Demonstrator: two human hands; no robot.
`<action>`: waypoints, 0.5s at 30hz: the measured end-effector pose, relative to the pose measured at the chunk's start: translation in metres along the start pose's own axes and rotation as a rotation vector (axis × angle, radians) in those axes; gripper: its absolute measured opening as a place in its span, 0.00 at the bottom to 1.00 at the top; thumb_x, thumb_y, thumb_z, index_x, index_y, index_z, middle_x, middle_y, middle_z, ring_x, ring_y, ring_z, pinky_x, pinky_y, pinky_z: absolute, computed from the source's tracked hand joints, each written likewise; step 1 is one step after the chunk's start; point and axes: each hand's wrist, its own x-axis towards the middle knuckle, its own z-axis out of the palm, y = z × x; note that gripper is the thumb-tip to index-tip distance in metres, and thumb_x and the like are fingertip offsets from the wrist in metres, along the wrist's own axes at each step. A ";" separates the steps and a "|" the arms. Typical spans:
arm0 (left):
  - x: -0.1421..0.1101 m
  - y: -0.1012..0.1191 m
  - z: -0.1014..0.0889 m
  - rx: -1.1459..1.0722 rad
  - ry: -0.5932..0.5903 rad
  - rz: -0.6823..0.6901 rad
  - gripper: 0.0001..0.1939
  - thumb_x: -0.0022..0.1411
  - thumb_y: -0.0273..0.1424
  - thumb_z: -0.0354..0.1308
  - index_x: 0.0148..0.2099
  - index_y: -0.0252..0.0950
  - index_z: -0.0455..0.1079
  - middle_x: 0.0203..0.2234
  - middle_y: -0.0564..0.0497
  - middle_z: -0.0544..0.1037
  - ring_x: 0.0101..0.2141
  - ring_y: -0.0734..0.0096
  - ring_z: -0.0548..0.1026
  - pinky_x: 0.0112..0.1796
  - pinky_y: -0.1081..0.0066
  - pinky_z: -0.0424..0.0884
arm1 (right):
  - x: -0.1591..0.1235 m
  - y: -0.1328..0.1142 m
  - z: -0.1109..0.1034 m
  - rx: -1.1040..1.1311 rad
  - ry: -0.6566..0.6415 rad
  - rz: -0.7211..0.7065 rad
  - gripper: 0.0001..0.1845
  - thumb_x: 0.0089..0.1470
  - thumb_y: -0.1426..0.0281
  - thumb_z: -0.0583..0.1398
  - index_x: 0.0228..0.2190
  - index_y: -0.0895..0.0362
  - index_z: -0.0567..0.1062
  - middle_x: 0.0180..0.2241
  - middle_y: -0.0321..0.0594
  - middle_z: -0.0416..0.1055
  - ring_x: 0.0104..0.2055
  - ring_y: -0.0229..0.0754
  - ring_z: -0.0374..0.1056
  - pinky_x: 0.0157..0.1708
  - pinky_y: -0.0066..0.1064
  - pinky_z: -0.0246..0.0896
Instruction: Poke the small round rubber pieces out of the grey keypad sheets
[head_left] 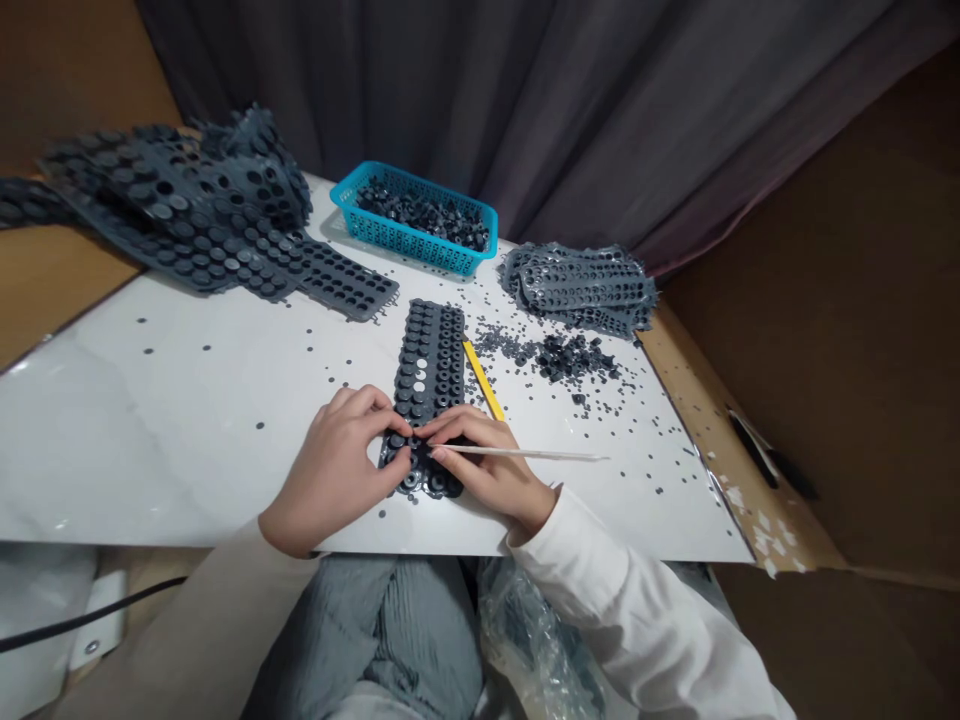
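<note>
A dark grey moulded rubber sheet (433, 345) with rows of round plugs lies lengthwise in front of me on the white table. My left hand (349, 455) is at its near left side, thumb and forefinger closed in a pinch on one of the round pieces. From the right, my right hand (480, 455) holds a thin wooden stick (547, 455) between its fingers, the stick's inner end down at the sheet. Both sets of fingertips almost meet over the sheet and hide part of it. Beside the sheet's right edge lies a yellow strip (484, 380).
A blue basket (420, 238) of small dark rubber parts stands at the back. Large moulded sheets (210, 220) are heaped at left, and a stack of punched sheets (577, 285) sits at right. Near that stack are a pile of small black parts (574, 358) and scattered bits.
</note>
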 end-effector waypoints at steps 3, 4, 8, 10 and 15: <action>0.000 -0.001 0.000 0.004 -0.008 -0.003 0.06 0.56 0.30 0.56 0.35 0.39 0.73 0.34 0.50 0.70 0.39 0.62 0.67 0.40 0.63 0.64 | 0.000 -0.001 0.000 -0.011 -0.015 0.002 0.06 0.59 0.67 0.58 0.33 0.55 0.73 0.38 0.45 0.77 0.43 0.43 0.71 0.44 0.38 0.68; 0.000 -0.001 0.000 0.008 -0.011 -0.003 0.06 0.57 0.30 0.55 0.35 0.39 0.73 0.34 0.50 0.70 0.39 0.62 0.67 0.40 0.64 0.63 | 0.001 -0.001 0.000 -0.014 -0.022 0.003 0.06 0.59 0.67 0.58 0.33 0.56 0.73 0.38 0.45 0.77 0.43 0.43 0.71 0.44 0.38 0.67; 0.000 0.000 0.000 0.034 -0.019 0.016 0.06 0.59 0.30 0.55 0.34 0.38 0.73 0.33 0.50 0.70 0.39 0.63 0.66 0.39 0.64 0.63 | 0.000 -0.001 -0.001 -0.018 -0.033 -0.012 0.05 0.58 0.68 0.58 0.33 0.56 0.73 0.38 0.45 0.77 0.43 0.43 0.70 0.45 0.38 0.67; 0.000 0.001 -0.001 0.048 -0.014 0.037 0.07 0.59 0.30 0.54 0.34 0.37 0.74 0.33 0.49 0.70 0.39 0.63 0.66 0.38 0.64 0.63 | 0.000 -0.001 -0.001 -0.020 -0.031 -0.023 0.05 0.58 0.68 0.59 0.33 0.56 0.73 0.38 0.45 0.77 0.43 0.43 0.70 0.45 0.39 0.67; 0.000 0.001 -0.002 0.065 -0.008 0.068 0.08 0.61 0.30 0.54 0.33 0.36 0.74 0.33 0.49 0.70 0.38 0.63 0.66 0.38 0.64 0.63 | -0.001 -0.001 0.000 -0.054 -0.039 -0.051 0.05 0.59 0.68 0.58 0.34 0.56 0.73 0.38 0.45 0.78 0.43 0.43 0.69 0.44 0.39 0.67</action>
